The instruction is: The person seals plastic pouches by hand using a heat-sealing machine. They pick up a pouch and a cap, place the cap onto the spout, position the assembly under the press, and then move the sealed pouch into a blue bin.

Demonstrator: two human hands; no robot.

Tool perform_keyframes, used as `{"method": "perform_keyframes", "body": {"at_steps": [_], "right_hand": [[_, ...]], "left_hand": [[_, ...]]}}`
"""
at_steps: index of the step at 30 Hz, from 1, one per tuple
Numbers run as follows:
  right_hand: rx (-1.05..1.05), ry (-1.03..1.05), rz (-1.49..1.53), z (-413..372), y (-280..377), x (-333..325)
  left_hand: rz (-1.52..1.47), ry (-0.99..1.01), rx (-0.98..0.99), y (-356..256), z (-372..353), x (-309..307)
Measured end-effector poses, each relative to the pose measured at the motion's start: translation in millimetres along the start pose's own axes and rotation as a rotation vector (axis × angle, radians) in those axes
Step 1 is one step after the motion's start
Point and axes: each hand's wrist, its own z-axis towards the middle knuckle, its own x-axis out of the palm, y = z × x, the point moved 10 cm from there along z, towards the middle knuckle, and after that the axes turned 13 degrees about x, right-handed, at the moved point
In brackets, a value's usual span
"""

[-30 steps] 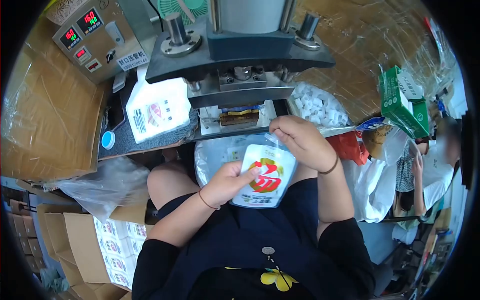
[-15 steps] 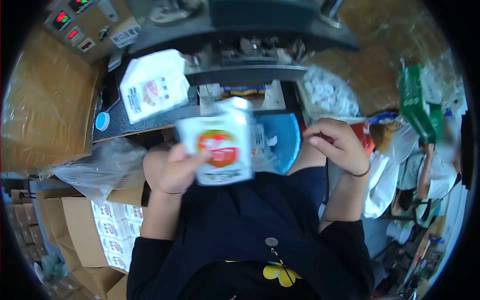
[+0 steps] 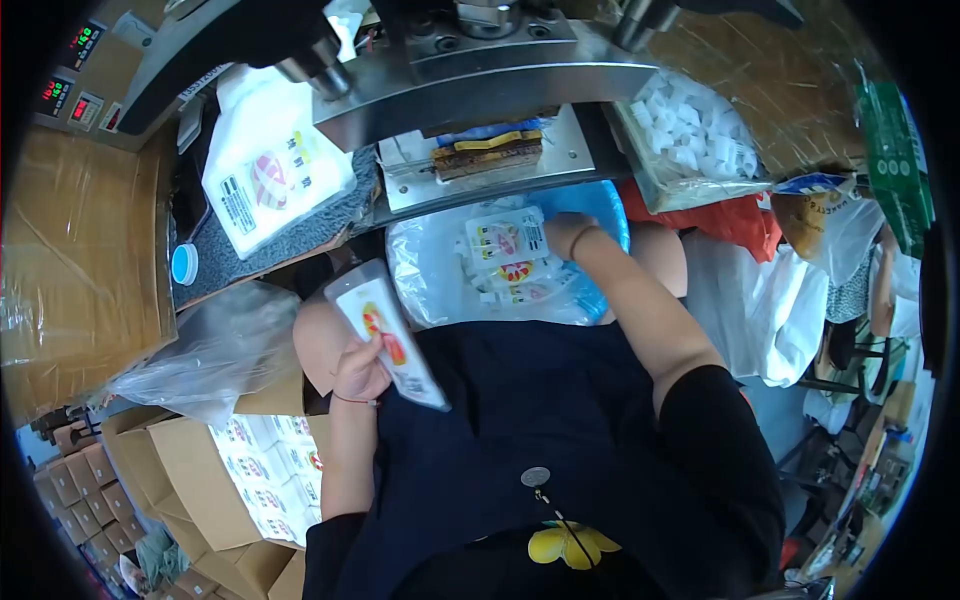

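My left hand [image 3: 362, 370] is closed on a white printed pouch [image 3: 388, 335] with a red and orange picture, tilted above my lap. My right hand [image 3: 568, 232] reaches into the blue basin [image 3: 612, 215] between my knees, at the edge of a printed packet [image 3: 505, 240]. Its fingers are mostly hidden, so its grip cannot be made out. More packets lie beneath in the clear-lined basin. Behind the basin, a press plate [image 3: 405, 165] carries a block with blue and yellow strips [image 3: 488, 150]. White printed bags [image 3: 275, 170] lie to its left.
The metal press head [image 3: 480, 85] hangs above the plate. A tray of small white pieces [image 3: 695, 125] stands right. A blue-white cap [image 3: 185, 263] lies left. An open carton [image 3: 195, 480] of packs stands lower left. A person's arm [image 3: 884, 285] shows far right.
My right hand has moved left into the basin. The pouch in my left hand has turned more edge-on and moved left and down. The view has shifted, showing more of the basin.
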Motion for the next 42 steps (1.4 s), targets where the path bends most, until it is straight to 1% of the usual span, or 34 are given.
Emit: {"method": "perform_keyframes", "body": {"at_steps": [1, 2, 3, 4, 5, 6, 7, 8, 9, 10, 12, 13, 14, 15, 18, 19, 20, 21, 22, 23, 25, 26, 27, 28, 29, 30, 31, 32, 33, 34, 36, 38, 39, 42], "right_hand": [[0.032, -0.055, 0.028, 10, 9, 3], [0.065, -0.114, 0.057, 23, 15, 10], [0.045, -0.114, 0.034, 57, 18, 43], [0.024, 0.107, -0.089, 68, 21, 66], [-0.012, 0.045, -0.109, 84, 25, 85], [-0.073, -0.064, -0.115, 89, 34, 103], [-0.145, -0.156, -0.133, 96, 48, 117], [-0.202, -0.22, -0.161, 98, 57, 134], [-0.259, -0.272, -0.204, 102, 69, 145], [-0.314, -0.312, -0.256, 109, 78, 156], [-0.436, -0.382, -0.361, 128, 90, 177], [-0.508, -0.433, -0.401, 138, 93, 189], [-0.575, -0.505, -0.436, 152, 94, 202], [-0.663, -0.612, -0.401, 179, 92, 223], [-0.673, -0.445, -0.844, 106, 76, 188], [-0.592, -0.299, -0.577, 91, 73, 148], [-0.511, -0.179, -0.298, 68, 73, 102], [-0.408, -0.047, -0.016, 39, 72, 60], [-0.477, -0.106, 0.209, -17, 79, 1], [-0.541, -0.166, 0.443, -69, 79, -56], [-0.606, -0.223, 0.761, -127, 62, -119], [-0.621, -0.252, 0.904, -171, 60, -159], [-0.668, -0.38, 0.896, -210, 56, -198], [-0.665, -0.541, 0.997, -243, 47, -224], [-0.721, -0.622, 1.054, -274, 44, -243], [-0.74, -0.718, 1.026, -291, 42, -252], [-0.754, -0.668, 1.027, -298, 36, -256], [-0.751, -0.8, 0.843, -316, 39, -264], [-0.79, -0.846, 0.807, -318, 36, -259], [-0.809, -0.886, 0.847, -327, 28, -259], [-0.742, -0.898, 0.956, -328, 3, -249], [-0.724, -0.981, 1.014, -336, -17, -247], [-0.684, -0.994, 1.005, -337, -15, -244], [-0.739, -0.936, 0.809, -332, 3, -229]], "left_hand": [[0.068, -0.087, -0.016, 4, 2, -3], [0.061, -0.055, -0.051, 6, 3, -1], [0.041, -0.051, -0.075, 8, 3, -4], [0.027, -0.042, -0.076, 9, 3, -7], [0.045, -0.048, -0.079, 14, 2, -11], [0.076, -0.05, -0.043, 13, 6, -14], [0.008, -0.016, -0.087, 18, 9, -15], [-0.019, -0.005, -0.146, 25, 9, -19], [0.075, -0.017, -0.176, 27, 10, -26], [0.083, -0.005, -0.142, 25, 16, -20], [0.081, 0.031, -0.182, 24, 24, -7], [0.065, 0.039, -0.17, 24, 28, -5], [0.039, 0.053, -0.169, 27, 33, -4], [0.066, 0.053, -0.175, 30, 35, -5], [-0.055, -0.011, -0.172, 41, 45, -11], [-0.032, -0.029, -0.152, 37, 45, -3], [-0.063, 0.03, -0.083, 33, 49, 6], [0.042, -0.021, -0.005, 23, 47, 13], [0.154, -0.073, 0.069, 8, 43, 24], [0.489, -0.058, 0.126, -8, 43, 33], [1.164, 0.016, 0.203, -29, 43, 62], [1.354, 0.019, 0.201, -36, 39, 80], [1.55, 0.083, 0.203, -42, 37, 106], [1.745, 0.203, 0.232, -39, 41, 137], [1.682, 0.255, 0.397, -38, 38, 163], [1.585, 0.319, 0.545, -40, 33, 184], [1.576, 0.317, 0.527, -31, 37, 197], [1.562, 0.332, 0.542, -24, 39, 194], [1.389, 0.279, 0.55, -16, 41, 183], [1.227, 0.195, 0.533, -8, 46, 173], [1.2, 0.201, 0.48, -3, 34, 208], [1.239, 0.221, 0.331, 14, 39, 195], [1.228, 0.258, 0.257, 20, 39, 193], [1.066, 0.291, 0.248, 40, 35, 207]]}}
